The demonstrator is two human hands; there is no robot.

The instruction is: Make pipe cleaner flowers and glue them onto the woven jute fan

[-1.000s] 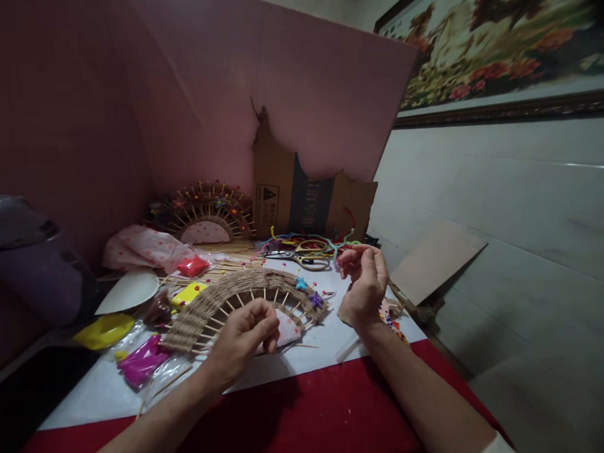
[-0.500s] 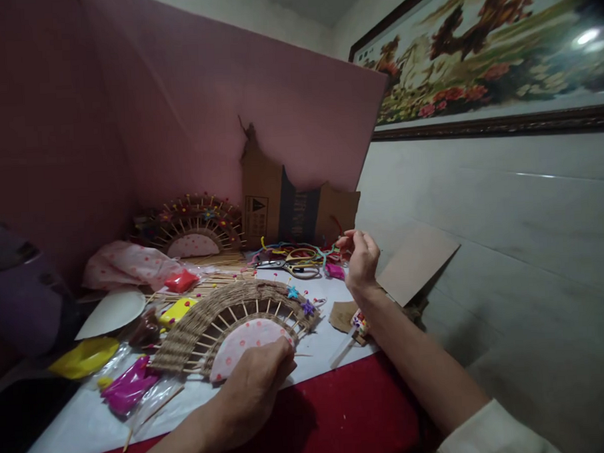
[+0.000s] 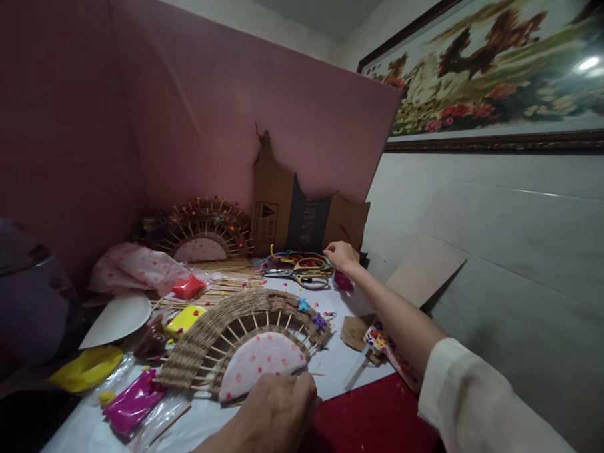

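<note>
Sitting at the far left is a dark purple container [image 3: 28, 305], then a yellow packet [image 3: 88, 368] and a magenta packet [image 3: 134, 402] of what looks like clay. Behind those there's some polka-dot cloth [image 3: 134, 268], plus a smaller yellow packet [image 3: 184, 320] and a red one [image 3: 188, 285].

Next is a finished-looking fan shape [image 3: 200, 249] at the back, upright near the pink wall. The main woven twine fan [image 3: 235, 308] lies mid-table on white paper, sticks radiating around a pink dotted panel [image 3: 262, 362], with a blue star [image 3: 304, 304] and a purple star [image 3: 319, 321] on its right end.

Left hand [image 3: 283, 411] is right in front of that panel, fingers curled in; honestly can't tell if it's gripping anything or touching the fan. Further back are gold-handled scissors [image 3: 294, 274] by a tangle of colorful pipe cleaners [image 3: 283, 256], torn cardboard [image 3: 273, 188] standing behind.

Right hand [image 3: 344, 257] is at the tangle's right end, fingertips pinched close together, but can't tell if they've got anything. Just below it's another magenta packet [image 3: 343, 281], then a cardboard scrap [image 3: 355, 331] nearer the front.
</note>
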